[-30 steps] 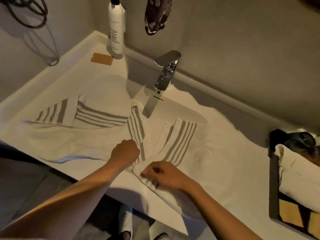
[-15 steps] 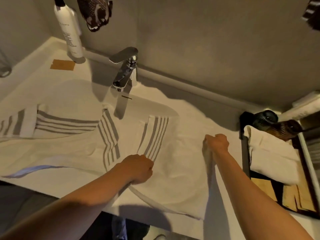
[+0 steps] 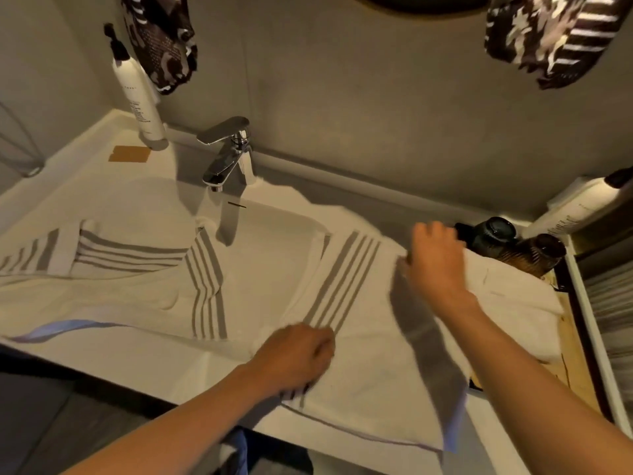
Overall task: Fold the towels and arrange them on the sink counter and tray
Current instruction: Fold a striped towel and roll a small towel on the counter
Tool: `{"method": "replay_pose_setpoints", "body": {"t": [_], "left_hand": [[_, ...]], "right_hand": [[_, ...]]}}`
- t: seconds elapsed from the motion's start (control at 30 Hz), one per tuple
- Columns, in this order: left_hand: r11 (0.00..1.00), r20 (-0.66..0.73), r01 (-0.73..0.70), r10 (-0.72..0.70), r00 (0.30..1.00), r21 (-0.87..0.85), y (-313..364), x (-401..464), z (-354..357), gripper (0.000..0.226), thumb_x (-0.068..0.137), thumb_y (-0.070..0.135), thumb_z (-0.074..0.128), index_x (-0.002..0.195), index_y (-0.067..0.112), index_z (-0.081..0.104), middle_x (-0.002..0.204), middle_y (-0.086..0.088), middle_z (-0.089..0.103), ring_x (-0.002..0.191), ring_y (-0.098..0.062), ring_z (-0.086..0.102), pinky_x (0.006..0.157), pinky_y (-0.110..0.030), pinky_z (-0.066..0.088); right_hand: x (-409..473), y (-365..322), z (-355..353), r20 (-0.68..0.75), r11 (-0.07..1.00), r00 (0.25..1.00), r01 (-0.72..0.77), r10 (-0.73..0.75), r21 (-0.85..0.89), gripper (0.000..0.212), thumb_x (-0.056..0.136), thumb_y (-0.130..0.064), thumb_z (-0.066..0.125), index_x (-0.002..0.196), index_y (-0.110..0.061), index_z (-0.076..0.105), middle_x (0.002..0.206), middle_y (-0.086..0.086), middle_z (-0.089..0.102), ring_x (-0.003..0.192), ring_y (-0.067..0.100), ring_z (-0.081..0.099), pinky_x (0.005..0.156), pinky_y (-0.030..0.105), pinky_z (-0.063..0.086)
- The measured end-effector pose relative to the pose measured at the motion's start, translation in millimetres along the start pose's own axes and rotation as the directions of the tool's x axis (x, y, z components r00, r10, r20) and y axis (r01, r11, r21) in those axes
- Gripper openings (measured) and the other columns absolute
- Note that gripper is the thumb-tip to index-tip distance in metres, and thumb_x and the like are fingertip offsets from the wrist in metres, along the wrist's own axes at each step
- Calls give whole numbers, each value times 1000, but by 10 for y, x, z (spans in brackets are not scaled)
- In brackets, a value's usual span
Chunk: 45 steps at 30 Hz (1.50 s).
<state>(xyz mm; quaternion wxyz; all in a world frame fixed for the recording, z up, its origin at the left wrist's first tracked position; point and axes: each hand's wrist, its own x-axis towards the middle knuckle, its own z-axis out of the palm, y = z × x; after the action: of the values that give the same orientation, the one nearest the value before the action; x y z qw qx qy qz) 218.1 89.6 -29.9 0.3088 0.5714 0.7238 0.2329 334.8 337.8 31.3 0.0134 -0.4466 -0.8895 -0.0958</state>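
Gripping a striped towel over the white sink counter, both hands pinch cloth.

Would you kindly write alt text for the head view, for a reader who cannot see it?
A person's left hand grips the near edge of a striped white towel spread over the sink counter, while the right hand lifts its right edge. A chrome faucet stands behind; a tray with a folded towel sits at right.

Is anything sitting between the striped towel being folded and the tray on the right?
Nothing visible. The striped towel runs right up to the tray. A folded white towel and two dark jars already fill the tray's far end.
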Motion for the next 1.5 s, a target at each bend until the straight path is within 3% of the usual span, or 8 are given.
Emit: {"method": "replay_pose_setpoints", "body": {"t": [0.13, 0.3, 0.7, 0.87, 1.0, 1.17, 1.3, 1.5], "left_hand": [[903, -391, 349, -424, 817, -249, -336, 385, -122, 11, 98, 26, 50, 96, 19, 58, 97, 4, 60, 86, -16, 60, 73, -31, 47], [485, 15, 531, -728, 685, -695, -701, 1079, -223, 40, 95, 45, 55, 121, 13, 54, 116, -6, 61, 94, -22, 59, 74, -28, 43], [349, 195, 452, -572, 796, -821, -894, 1701, -409, 32, 82, 45, 75, 85, 13, 73, 80, -6, 75, 63, -17, 70, 56, -22, 50], [111, 307, 413, -503, 808, -904, -924, 1771, -432, 46, 101, 50, 43, 118, 14, 64, 108, -6, 73, 97, -20, 70, 80, -30, 56], [639, 162, 529, -541, 825, -559, -943, 1431, -454, 36, 94, 41, 60, 119, 20, 46, 102, 5, 64, 80, -7, 62, 58, -18, 45], [948, -326, 305, -317, 891, -87, -832, 830, -112, 53, 101, 38, 42, 147, 13, 33, 150, -8, 40, 131, -24, 46, 108, -42, 41], [960, -162, -129, 172, 972, 248, -386, 520, 304, 53, 107, 34, 27, 156, 15, 23, 164, -1, 11, 152, -15, 8, 124, -34, 5], [892, -55, -80, 116, 992, 444, -277, 119, 704, 60, 106, 46, 14, 157, 18, 0, 165, 3, -5, 152, -11, -8, 122, -40, 0]], "right_hand": [[27, -690, 281, 79, 952, 964, 236, -255, 195, 25, 91, -22, 51, 113, -12, 58, 112, 11, 61, 101, 34, 55, 75, 40, 42], [562, -869, 585, 130, 968, 990, 24, -59, 249, 29, 96, -30, 46, 119, -13, 54, 122, 11, 60, 110, 33, 51, 82, 41, 39], [1209, -1000, 396, 299, 677, 886, 23, -355, 736, 28, 79, -26, 78, 67, -27, 53, 66, -5, 53, 60, 11, 46, 57, 26, 38], [1135, -1120, 710, 229, 938, 967, 31, -116, 346, 31, 85, -47, 65, 106, -24, 62, 104, 2, 62, 100, 27, 56, 82, 40, 44], [407, -1109, 487, -232, 876, 971, 166, -64, 454, 27, 97, -28, 50, 118, -14, 58, 123, 5, 57, 118, 27, 51, 101, 43, 38], [-764, -1049, 613, 55, 897, 983, 138, -176, 419, 47, 103, -41, 28, 143, -20, 42, 157, 2, 32, 147, 19, 21, 122, 44, 11], [-1068, -828, 909, 145, 915, 989, -40, -20, 402, 59, 104, -45, 20, 155, -15, 16, 162, 4, 6, 151, 21, 7, 123, 43, 3], [-1547, -704, 996, 142, 925, 987, 15, -74, 379, 58, 105, -44, 13, 155, -16, 7, 162, 6, 2, 151, 20, 0, 121, 42, -1]]}}
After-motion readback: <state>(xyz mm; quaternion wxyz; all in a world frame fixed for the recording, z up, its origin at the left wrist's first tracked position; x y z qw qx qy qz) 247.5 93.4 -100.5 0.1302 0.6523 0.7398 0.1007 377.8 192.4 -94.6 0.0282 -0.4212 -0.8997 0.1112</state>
